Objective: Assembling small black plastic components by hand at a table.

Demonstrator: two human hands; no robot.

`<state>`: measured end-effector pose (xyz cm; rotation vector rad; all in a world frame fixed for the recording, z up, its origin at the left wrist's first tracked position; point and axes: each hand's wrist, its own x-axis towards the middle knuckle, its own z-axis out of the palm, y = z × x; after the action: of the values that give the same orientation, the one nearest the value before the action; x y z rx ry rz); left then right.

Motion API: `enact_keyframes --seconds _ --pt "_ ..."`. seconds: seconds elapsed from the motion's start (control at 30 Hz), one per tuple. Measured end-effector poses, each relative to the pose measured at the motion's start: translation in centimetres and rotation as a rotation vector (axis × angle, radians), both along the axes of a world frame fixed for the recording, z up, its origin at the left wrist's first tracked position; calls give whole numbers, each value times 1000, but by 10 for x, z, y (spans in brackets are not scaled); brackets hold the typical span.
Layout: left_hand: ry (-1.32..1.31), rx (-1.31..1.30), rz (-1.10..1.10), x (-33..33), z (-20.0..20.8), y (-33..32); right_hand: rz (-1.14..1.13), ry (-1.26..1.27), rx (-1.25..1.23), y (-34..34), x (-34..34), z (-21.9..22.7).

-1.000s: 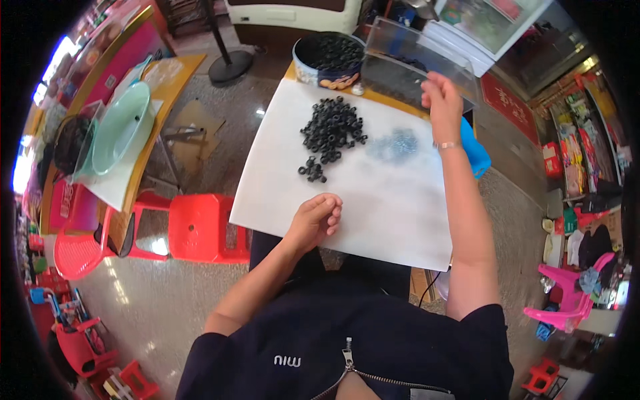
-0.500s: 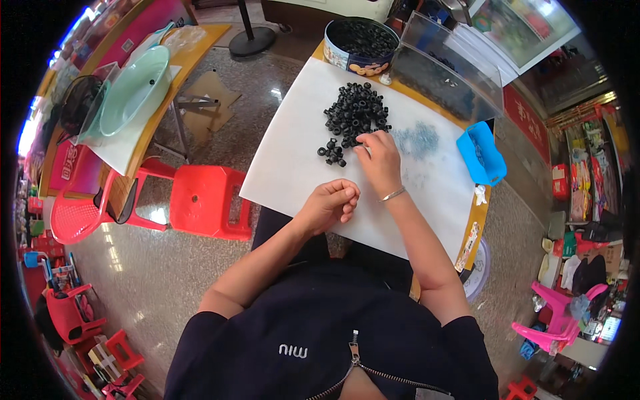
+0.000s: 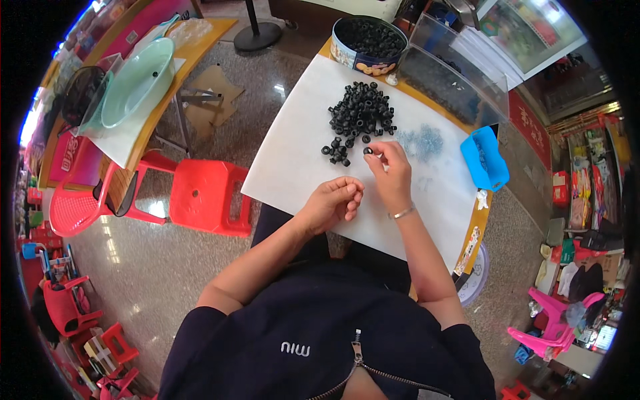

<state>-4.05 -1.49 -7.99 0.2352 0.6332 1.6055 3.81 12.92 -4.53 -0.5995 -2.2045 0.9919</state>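
Floor (image 3: 153,273): speckled grey, glossy — reflects light in bright streaks. Left side: red plastic stool (image 3: 200,190) beside the desk (image 3: 283,163); wood-topped side table (image 3: 212,37); strong light along the outer edge. Forward: black post (image 3: 257,35) on round base; white-framed glass cabinet (image 3: 533,30) to the right. Right side: shelves (image 3: 587,170) with packaged goods — pink plastic chair (image 3: 552,317) nearby.

Bare strip of smooth white sheet (image 3: 280,157) runs along left of heap of small black ring-shaped pieces (image 3: 360,113); room for low pass there. Second bare stretch lies right of right hand (image 3: 392,175), toward near right corner. Gap between right hand and curled left hand (image 3: 335,202) narrow. Heap stands before round, printed tin (image 3: 348,56); clear rectangular plastic bin (image 3: 490,100) walls off far right. Scattered pale-blue bits (image 3: 427,142), then open blue plastic box (image 3: 495,175), obstruct rightward way.
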Motion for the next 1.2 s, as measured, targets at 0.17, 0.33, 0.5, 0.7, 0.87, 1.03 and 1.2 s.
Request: enact_keyframes --seconds 0.17,0.33,0.5,0.7,0.87,1.03,1.2 --pt "2 -26 65 3 6 5 76 141 -518 -27 33 -3" --pt "47 4 33 2 0 4 82 114 -123 -44 44 -5" --pt "96 -13 68 5 -4 4 21 162 -150 -53 41 -1" --pt "111 -40 55 5 1 5 18 185 -223 -51 51 -4" --pt "150 -111 75 7 1 3 -18 165 -131 -55 55 -7" --pt "189 -66 106 9 2 6 -61 140 32 -51 70 -12" --pt "223 -74 97 9 1 4 -360 47 168 -20 103 -17"
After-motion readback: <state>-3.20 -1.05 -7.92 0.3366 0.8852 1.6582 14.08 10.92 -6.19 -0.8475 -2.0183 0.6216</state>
